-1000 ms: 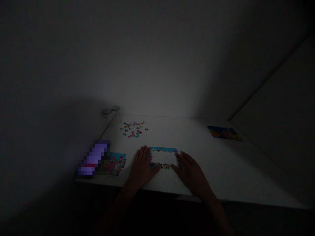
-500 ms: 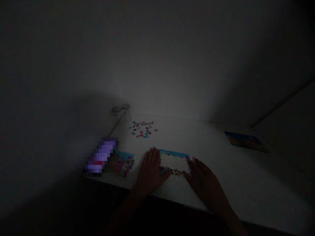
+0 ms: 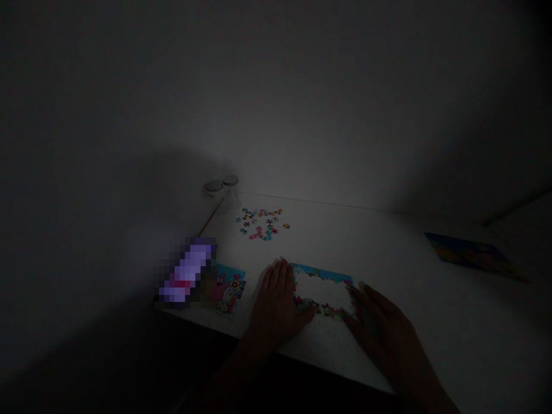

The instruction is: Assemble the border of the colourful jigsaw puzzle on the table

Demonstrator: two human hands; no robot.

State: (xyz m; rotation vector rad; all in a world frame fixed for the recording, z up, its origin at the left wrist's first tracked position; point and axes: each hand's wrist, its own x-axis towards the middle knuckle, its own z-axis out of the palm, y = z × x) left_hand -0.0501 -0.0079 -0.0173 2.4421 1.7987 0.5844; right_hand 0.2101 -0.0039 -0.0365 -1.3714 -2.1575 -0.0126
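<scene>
A rectangular jigsaw puzzle border [image 3: 321, 272] of joined pieces lies flat on the white table, with bare tabletop showing inside it. My left hand [image 3: 276, 302] rests at its left side, fingers stretched out and thumb along the bottom edge. At the right side is my right hand [image 3: 383, 322], its fingers extended and thumb near the lower right corner. Both hands touch or nearly touch the border and partly cover its ends. Loose jigsaw pieces [image 3: 263, 224] are scattered farther back, left of the middle.
A colourful picture sheet [image 3: 230, 287] lies left of my left hand, beside a blurred-out, lit phone-like object [image 3: 187, 273]. Two clear containers with pale lids [image 3: 222, 184] stand at the back left corner by the wall. A dark blue picture board [image 3: 474, 256] lies far right.
The whole scene has shifted to the right in view as the camera turned left. My hands keep nearly the same places around the puzzle border.
</scene>
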